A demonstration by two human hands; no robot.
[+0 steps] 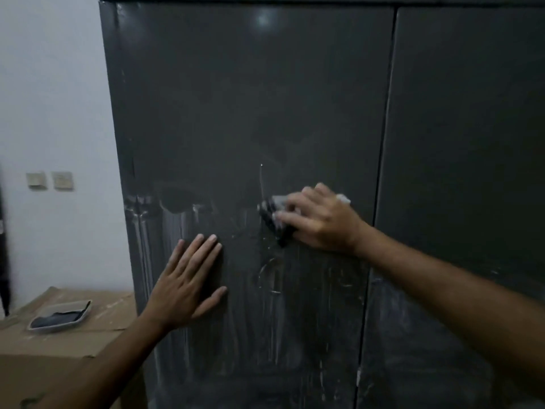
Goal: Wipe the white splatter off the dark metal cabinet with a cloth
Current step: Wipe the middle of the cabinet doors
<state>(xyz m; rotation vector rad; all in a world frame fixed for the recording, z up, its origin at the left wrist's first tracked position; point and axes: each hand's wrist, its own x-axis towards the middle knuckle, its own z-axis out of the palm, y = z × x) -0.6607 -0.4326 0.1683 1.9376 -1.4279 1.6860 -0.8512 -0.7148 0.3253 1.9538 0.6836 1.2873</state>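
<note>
The dark metal cabinet (236, 98) fills most of the head view, with two door panels. White splatter (274, 278) and smeared streaks cover the lower half of the left panel; a thin white drip runs down from higher up. My right hand (318, 219) presses a dark cloth (272, 219) with white smudges against the panel; most of the cloth is hidden under the fingers. My left hand (185, 281) lies flat on the panel, fingers straight, lower left of the cloth.
A cardboard box (53, 343) stands left of the cabinet. On it sits a shallow tray (79, 308) with a dark rag inside. Two wall switches (50, 180) are on the white wall. A dark object hangs at the far left edge.
</note>
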